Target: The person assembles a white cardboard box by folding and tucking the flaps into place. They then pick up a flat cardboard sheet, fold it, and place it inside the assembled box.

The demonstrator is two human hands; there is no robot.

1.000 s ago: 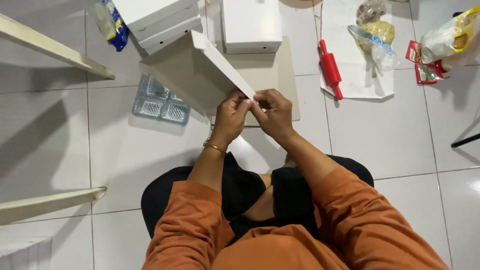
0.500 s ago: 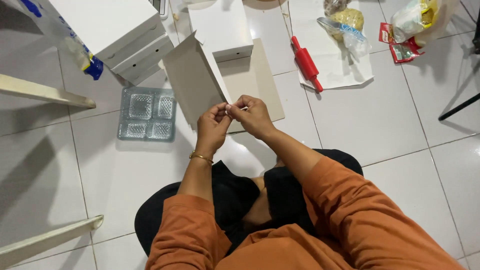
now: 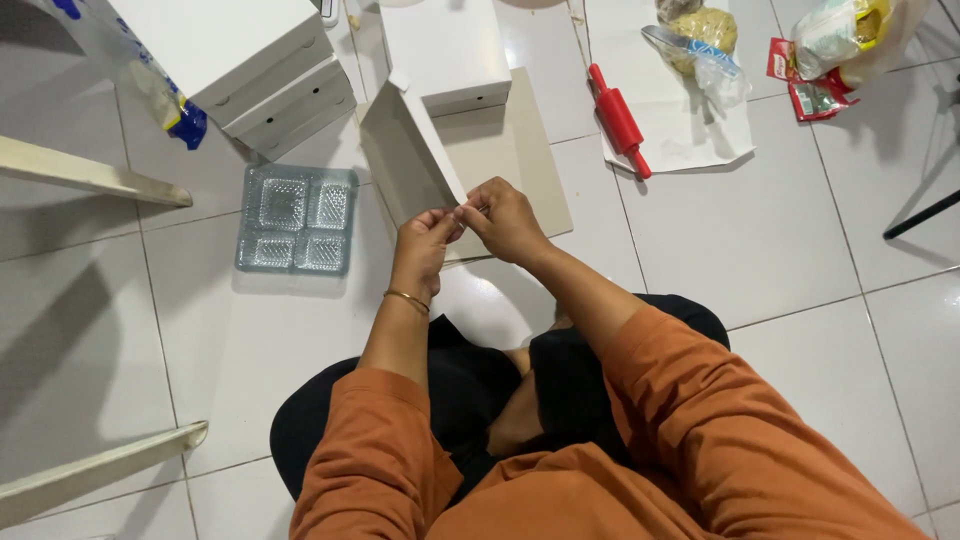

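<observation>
Both hands met at the near corner of a half-folded white cardboard box (image 3: 410,160) raised above the tiled floor (image 3: 760,250). The left hand (image 3: 422,250) and right hand (image 3: 505,218) were pinched closed on its edge, apparently a small tab. A clear plastic compartment tray (image 3: 296,220) lay just left; a red rolling pin (image 3: 619,120) lay well apart.

Closed white boxes (image 3: 250,60): perhaps three. Clear trays (image 3: 297,220): one. Red rolling pins (image 3: 619,120): one. Hands (image 3: 465,225): two.
</observation>
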